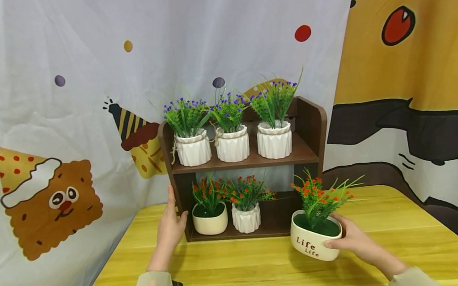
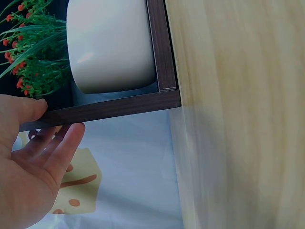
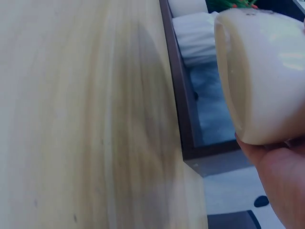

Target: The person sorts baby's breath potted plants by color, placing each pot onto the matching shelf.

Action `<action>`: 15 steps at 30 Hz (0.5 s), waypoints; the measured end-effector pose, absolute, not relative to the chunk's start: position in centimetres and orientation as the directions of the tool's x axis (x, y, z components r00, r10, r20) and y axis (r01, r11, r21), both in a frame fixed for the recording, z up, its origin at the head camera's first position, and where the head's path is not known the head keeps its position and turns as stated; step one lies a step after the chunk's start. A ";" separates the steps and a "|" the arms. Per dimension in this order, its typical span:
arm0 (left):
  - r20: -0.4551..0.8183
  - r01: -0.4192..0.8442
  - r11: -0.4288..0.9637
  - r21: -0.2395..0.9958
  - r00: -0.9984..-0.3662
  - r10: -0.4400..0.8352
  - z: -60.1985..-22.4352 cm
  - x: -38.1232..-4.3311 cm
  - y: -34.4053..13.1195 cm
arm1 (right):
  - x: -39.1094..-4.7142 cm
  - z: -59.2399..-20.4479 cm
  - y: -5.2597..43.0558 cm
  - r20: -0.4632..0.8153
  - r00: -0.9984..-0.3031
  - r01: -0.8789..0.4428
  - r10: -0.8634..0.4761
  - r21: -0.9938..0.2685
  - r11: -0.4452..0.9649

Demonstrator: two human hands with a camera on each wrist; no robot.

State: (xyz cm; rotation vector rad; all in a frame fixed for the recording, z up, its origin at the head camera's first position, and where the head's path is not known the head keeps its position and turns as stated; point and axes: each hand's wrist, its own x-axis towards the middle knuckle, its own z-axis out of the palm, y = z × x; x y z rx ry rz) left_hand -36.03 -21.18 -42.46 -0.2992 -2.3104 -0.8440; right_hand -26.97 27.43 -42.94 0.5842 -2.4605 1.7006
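My right hand [image 1: 355,240] grips the right end of an oval cream pot [image 1: 311,243] marked "Life", thumb in front. Green grass and orange-red flowers fill it. Tilted, it hangs in front of the lower right of a dark brown two-tier shelf [image 1: 251,164]; its underside [image 3: 234,81] shows in the right wrist view. At the shelf's left side panel [image 2: 112,106], my left hand [image 1: 170,226] pinches the board, thumb inside and fingers outside. On the lower tier, a second oval cream pot [image 1: 210,223] and a white ribbed pot [image 1: 246,219] hold red-flowered plants.
On the upper tier stand three white ribbed pots with purple flowers: a left one [image 1: 194,151], a middle one [image 1: 232,146] and a right one [image 1: 275,142]. The shelf rests on a wooden table [image 1: 231,273], before a printed curtain [image 1: 220,31].
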 end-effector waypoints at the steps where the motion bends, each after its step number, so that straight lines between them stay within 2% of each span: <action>1: 0.648 0.411 0.767 0.493 -0.762 -0.008 -42.5 -36.0 -21.2 | -27.1 -43.0 27.2 0.285 -0.926 -0.354 -0.248 -0.883 0.309; 15: 0.646 0.416 0.759 0.501 -0.763 -0.008 -42.3 -35.8 -21.2 | -28.9 -44.5 24.4 0.197 -0.966 -0.241 -0.167 -0.921 0.306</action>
